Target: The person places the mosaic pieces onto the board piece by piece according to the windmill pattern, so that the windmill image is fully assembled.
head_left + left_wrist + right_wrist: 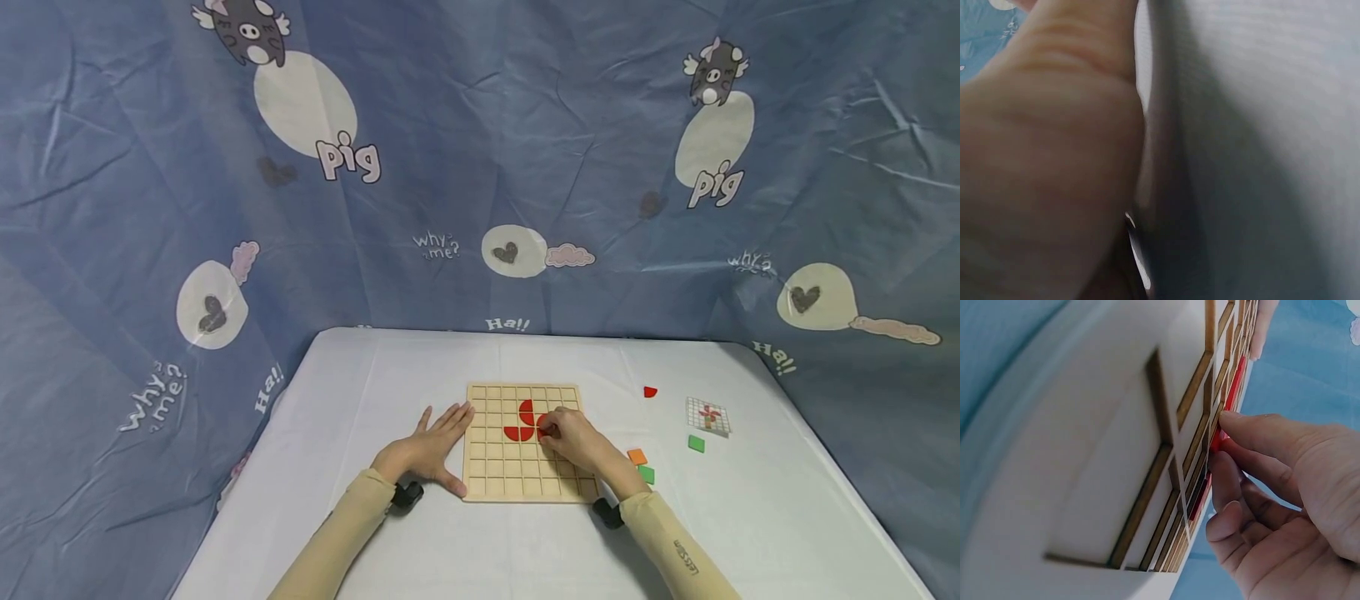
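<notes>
A square wooden grid board (487,467) lies on the white table. Red quarter-round pieces (512,434) are set in cells near its middle. My left hand (427,452) has its fingers spread, the fingertips and thumb touching the board's left edge; in the left wrist view that hand (1054,144) fills the left side, blurred. Over the right part of the board, my right hand (576,439) pinches a red piece between thumb and forefinger, down at the cells. The right wrist view shows the piece (1217,441) partly hidden by the fingertips of that hand (1285,487).
Right of the board lie a loose red piece (650,392), an orange tile (637,457), and green tiles (697,443). A gridded card (707,415) with a red pattern sits farther right. Blue printed cloth (450,167) hangs behind the table (375,383).
</notes>
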A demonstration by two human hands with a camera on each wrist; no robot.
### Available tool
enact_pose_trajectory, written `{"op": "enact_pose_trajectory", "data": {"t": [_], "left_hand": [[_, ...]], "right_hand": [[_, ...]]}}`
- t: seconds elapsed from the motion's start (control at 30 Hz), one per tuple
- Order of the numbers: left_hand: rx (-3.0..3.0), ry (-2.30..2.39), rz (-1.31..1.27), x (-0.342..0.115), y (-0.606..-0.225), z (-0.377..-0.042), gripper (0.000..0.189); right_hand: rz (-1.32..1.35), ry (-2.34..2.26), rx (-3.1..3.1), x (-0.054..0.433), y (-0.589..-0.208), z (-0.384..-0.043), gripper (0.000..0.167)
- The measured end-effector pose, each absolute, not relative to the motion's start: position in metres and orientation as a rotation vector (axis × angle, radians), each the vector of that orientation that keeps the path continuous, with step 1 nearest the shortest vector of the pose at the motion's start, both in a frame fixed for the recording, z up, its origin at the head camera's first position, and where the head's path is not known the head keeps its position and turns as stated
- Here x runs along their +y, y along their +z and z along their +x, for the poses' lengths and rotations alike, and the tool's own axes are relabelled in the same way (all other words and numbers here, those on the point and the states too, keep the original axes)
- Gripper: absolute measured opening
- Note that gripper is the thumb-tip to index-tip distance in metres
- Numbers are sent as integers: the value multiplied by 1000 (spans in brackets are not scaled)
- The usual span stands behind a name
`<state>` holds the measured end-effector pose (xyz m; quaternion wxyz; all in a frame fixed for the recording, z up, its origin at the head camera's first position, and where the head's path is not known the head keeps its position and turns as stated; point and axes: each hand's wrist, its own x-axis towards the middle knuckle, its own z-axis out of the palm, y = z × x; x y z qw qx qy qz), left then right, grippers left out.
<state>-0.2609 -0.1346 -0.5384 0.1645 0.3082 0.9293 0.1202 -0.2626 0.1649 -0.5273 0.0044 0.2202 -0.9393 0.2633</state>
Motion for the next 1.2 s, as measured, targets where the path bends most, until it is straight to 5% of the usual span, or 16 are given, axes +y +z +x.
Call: {"op": "enact_pose_trajectory", "data": {"t": [0.67, 1.2], "left_hand": [[2654, 342, 867, -135, -540, -262, 139], [2650, 357, 874, -135, -541, -262, 138]], "right_hand": [[662, 978, -2938, 173, -523, -264, 11], [331, 967, -2759, 263, -499, -290, 9]]}}
